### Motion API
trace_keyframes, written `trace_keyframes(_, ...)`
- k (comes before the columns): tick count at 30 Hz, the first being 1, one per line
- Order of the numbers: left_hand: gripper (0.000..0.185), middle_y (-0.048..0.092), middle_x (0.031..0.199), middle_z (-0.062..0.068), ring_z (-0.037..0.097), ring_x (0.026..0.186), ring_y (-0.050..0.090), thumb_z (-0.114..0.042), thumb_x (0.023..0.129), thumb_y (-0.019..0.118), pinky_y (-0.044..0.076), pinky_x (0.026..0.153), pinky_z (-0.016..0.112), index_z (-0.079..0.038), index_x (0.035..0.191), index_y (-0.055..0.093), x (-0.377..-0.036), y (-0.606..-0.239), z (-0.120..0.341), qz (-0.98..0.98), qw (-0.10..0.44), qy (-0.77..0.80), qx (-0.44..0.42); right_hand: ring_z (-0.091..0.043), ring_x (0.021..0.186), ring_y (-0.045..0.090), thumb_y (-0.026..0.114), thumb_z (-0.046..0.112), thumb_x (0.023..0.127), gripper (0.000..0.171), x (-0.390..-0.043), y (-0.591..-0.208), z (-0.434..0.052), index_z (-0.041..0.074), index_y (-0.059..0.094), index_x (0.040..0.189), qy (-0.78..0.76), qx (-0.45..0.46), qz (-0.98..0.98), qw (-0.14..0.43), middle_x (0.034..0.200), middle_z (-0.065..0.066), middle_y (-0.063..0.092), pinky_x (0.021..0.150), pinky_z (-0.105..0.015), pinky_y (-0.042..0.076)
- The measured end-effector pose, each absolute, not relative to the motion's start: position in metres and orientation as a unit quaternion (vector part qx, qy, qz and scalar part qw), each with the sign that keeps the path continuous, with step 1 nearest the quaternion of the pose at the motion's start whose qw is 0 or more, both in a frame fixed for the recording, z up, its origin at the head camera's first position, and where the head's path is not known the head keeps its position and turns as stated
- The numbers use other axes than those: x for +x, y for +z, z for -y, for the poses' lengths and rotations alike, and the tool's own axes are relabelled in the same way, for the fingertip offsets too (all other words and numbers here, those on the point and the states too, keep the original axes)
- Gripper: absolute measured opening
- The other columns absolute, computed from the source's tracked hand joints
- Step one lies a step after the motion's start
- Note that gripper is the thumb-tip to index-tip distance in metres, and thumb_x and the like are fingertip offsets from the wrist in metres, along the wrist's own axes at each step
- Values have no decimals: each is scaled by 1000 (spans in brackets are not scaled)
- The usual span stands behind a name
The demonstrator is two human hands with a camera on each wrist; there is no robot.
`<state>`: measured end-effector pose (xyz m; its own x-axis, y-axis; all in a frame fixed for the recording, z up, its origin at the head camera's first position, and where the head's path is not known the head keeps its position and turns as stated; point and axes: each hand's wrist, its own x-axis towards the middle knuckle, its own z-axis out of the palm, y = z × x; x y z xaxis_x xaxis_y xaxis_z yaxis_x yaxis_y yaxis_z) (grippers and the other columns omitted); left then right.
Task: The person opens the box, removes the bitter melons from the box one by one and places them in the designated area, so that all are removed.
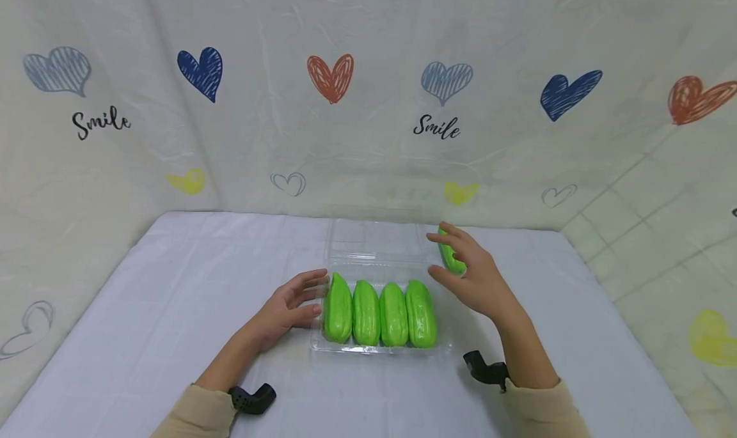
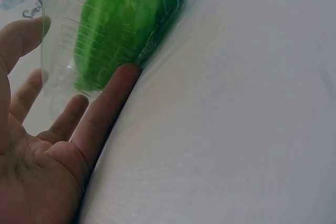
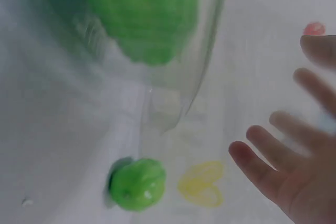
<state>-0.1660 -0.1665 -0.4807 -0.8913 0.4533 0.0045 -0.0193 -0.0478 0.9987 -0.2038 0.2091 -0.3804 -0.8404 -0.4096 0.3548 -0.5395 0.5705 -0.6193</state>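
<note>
A clear plastic clamshell box (image 1: 377, 350) stands on the table with its lid (image 1: 377, 241) folded back. Inside it, several bright green, ridged, cucumber-like vegetables (image 1: 366, 313) lie side by side. My left hand (image 1: 290, 304) is at the box's left side with fingers extended; in the left wrist view a fingertip touches the wall near a green vegetable (image 2: 118, 22). Over the back right corner hovers my right hand (image 1: 475, 272), fingers spread and holding nothing. Behind it, partly hidden, a single green vegetable (image 1: 450, 258) lies outside the box, apart from the fingers in the right wrist view.
White cloth (image 1: 190, 284) covers the table. A pale curtain (image 1: 374, 150) printed with hearts and "Smile" hangs along the back and sides. Each wrist carries a black mount, the left one (image 1: 253, 399) and the right one (image 1: 485, 369).
</note>
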Motion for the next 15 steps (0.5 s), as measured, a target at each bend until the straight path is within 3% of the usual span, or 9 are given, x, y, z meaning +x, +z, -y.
trace_keyframes(3,67,31,159,12,39,142,36,-11,97,63,56,91,46,-16,156,32,-166,-480,167,-670,168,705,161,-32,143,38,72,18,92,53,-195,-376,-197,18,55,142,374,297,875,81,157,-6,39,96,-56,49)
trace_keyframes(9,68,31,159,12,39,142,36,-12,96,64,56,91,46,-16,156,32,-165,-481,168,-676,167,700,158,-24,140,43,71,23,92,54,-184,-379,-177,27,53,143,352,321,878,33,155,0,42,97,-49,51)
trace_keyframes(15,68,31,159,11,37,142,37,-12,97,64,56,91,46,-17,156,31,-166,-482,167,-677,167,699,156,-28,138,46,74,26,90,56,-182,-387,-165,25,54,142,304,330,893,18,154,-1,44,102,-53,47)
